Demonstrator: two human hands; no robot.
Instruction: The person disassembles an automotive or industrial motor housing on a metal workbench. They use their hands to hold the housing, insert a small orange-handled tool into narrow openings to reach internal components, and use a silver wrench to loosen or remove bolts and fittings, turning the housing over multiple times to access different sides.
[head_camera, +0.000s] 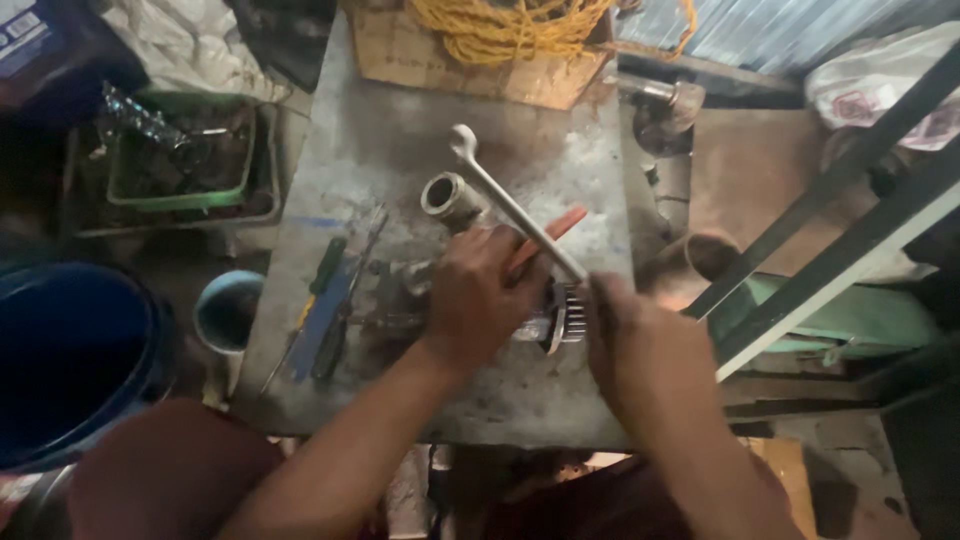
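Note:
My left hand (480, 295) grips a metal machine part (400, 290) lying on the grey work table (400, 150), with a red-handled tool (562, 225) poking out from under the fingers. My right hand (630, 335) holds the lower end of a long silver wrench (505, 195) that slants up to the left. The wrench meets a toothed gear (570, 315) at the end of the part. A short metal cylinder (447, 195) stands just behind the left hand.
A green-handled screwdriver (325, 270) and thin tools lie at the table's left. A blue bucket (70, 360), a small blue bowl (225, 310) and a green tray (180, 160) sit left. Yellow rope (510, 25) lies on a wooden board behind. Dark metal bars (840, 230) cross the right.

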